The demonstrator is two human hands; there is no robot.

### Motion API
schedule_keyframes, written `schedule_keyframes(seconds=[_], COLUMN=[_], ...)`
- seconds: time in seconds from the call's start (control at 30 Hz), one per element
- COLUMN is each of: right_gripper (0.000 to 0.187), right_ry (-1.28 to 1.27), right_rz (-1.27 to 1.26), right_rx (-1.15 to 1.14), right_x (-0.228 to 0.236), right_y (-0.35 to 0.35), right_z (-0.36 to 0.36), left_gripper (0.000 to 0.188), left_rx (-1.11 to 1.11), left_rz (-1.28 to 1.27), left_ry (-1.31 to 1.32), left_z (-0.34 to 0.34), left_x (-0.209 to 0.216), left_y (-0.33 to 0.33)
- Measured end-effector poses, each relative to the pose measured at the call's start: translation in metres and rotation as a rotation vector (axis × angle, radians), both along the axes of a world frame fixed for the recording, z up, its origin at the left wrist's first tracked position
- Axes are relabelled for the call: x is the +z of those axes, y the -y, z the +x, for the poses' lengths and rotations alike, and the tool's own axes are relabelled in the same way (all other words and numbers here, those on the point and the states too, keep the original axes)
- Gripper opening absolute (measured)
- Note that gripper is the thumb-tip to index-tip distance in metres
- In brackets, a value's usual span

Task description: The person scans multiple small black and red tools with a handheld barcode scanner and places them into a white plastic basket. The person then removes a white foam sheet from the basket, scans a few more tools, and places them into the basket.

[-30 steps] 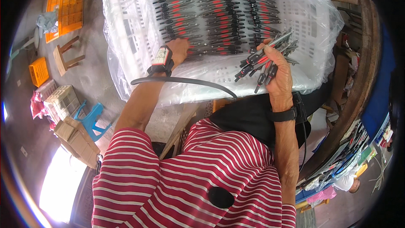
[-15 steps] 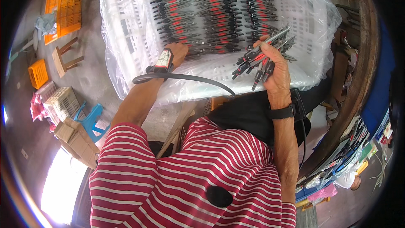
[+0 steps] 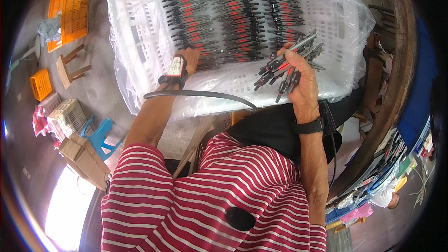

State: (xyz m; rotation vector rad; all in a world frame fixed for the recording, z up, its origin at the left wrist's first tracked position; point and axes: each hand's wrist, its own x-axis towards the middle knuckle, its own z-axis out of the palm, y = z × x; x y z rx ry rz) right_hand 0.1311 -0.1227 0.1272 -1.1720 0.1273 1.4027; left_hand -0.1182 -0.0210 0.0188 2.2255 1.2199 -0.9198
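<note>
My right hand is closed round a loose bunch of slim pointed metal tools with black ends and red middles. It holds them over the near right part of a white plastic crate lined with clear plastic. My left hand is down in the crate at the near end of the left row of tools. Its fingers curl inward, and what they hold, if anything, is hidden. Similar tools lie in a middle row and a right row.
Clear plastic film hangs over the crate's rim. A curved brown edge runs along the right side. On the floor at left are a small wooden stool, orange crates, a blue plastic stool and a cardboard box.
My left hand has drawn slightly left at the near end of the left row. My right hand still holds the bunch, almost in place. The whole view has shifted a little.
</note>
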Motion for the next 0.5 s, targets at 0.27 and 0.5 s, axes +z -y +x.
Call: schedule_keyframes(seconds=[0.27, 0.5], right_gripper=[0.025, 0.025], right_ry=[-0.012, -0.021], right_rz=[0.01, 0.011], right_rx=[0.008, 0.003], right_x=[-0.002, -0.002], right_y=[0.0, 0.0], right_z=[0.001, 0.0], left_gripper=[0.025, 0.025], left_rx=[-0.022, -0.182], left_rz=[0.013, 0.058], left_ry=[0.268, 0.348], left_z=[-0.003, -0.004], left_x=[-0.017, -0.023], left_y=[-0.001, 0.006])
